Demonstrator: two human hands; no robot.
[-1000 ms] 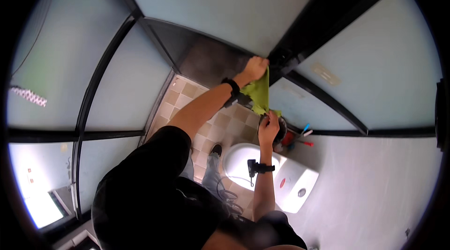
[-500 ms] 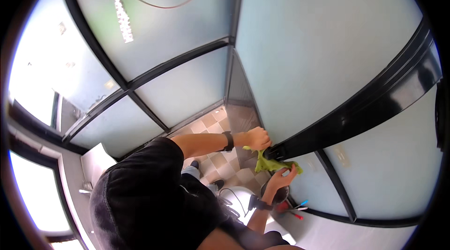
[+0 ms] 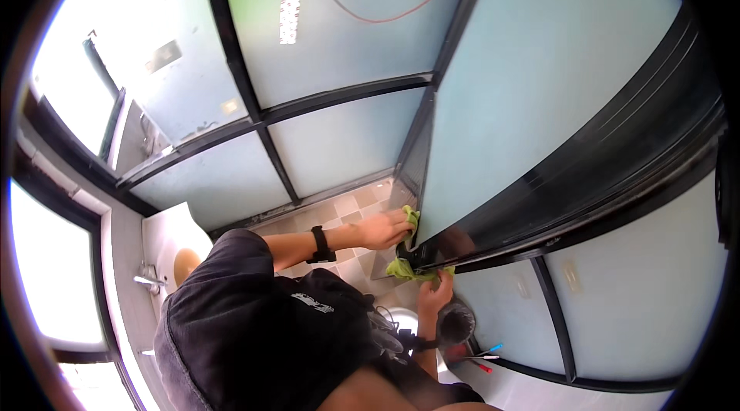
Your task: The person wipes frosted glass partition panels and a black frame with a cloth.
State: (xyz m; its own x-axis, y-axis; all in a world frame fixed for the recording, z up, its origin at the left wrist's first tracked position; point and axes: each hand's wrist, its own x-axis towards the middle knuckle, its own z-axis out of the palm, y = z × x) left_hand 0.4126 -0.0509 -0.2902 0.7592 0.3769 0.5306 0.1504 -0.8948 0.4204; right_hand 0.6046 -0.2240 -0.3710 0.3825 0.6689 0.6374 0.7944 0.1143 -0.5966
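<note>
A yellow-green cloth (image 3: 401,268) is bunched round the end of a black door frame (image 3: 512,210) edging a frosted glass panel (image 3: 532,87). My left hand (image 3: 381,230) is closed on one part of the cloth, on the far side of the frame. On the near side, my right hand (image 3: 435,297) grips the other part, with its fingertips partly hidden behind the cloth. Both wrists carry a black band.
Left stands a white washbasin (image 3: 171,234) with a metal tap (image 3: 149,280). A dark bin (image 3: 456,324) and several brushes with coloured handles (image 3: 487,355) are by my right arm. A thin red cord (image 3: 378,21) hangs above the beige tiled floor (image 3: 347,207).
Both hands have moved left with the cloth, my left hand the most. The cloth now wraps the frame's end instead of hanging below it. The view has shifted, bringing the basin further in.
</note>
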